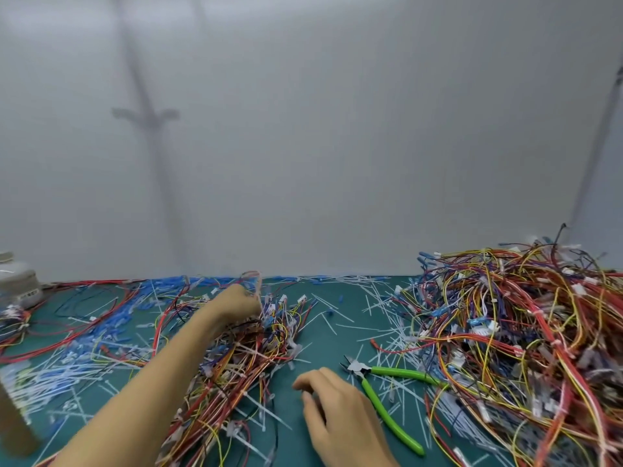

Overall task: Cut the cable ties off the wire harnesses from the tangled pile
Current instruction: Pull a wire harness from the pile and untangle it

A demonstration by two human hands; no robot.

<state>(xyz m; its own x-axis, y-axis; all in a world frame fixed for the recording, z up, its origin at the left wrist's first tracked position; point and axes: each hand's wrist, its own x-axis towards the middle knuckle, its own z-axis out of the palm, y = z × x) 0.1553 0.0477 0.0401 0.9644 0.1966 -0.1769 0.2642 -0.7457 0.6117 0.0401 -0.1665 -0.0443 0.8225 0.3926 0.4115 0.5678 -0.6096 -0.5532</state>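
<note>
My left hand (pixel 240 304) reaches far forward and holds a looped reddish wire harness (pixel 253 279) at the far end of the middle heap of harnesses (pixel 242 369). Its fingers are hidden behind the wires. My right hand (pixel 332 404) hovers low over the green mat (pixel 323 332), fingers loosely curled, holding nothing. Green-handled cutters (pixel 377 387) lie open on the mat just right of that hand, jaws pointing left. A big tangled pile of red, yellow and blue wire harnesses (pixel 519 335) fills the right side.
Cut white cable ties (pixel 377 308) litter the mat's middle and back. Blue and white tie scraps (pixel 111 332) with loose red wires spread over the left. A pale round container (pixel 18 281) stands at the far left against the grey wall. A tan object (pixel 13 429) sits at the near left edge.
</note>
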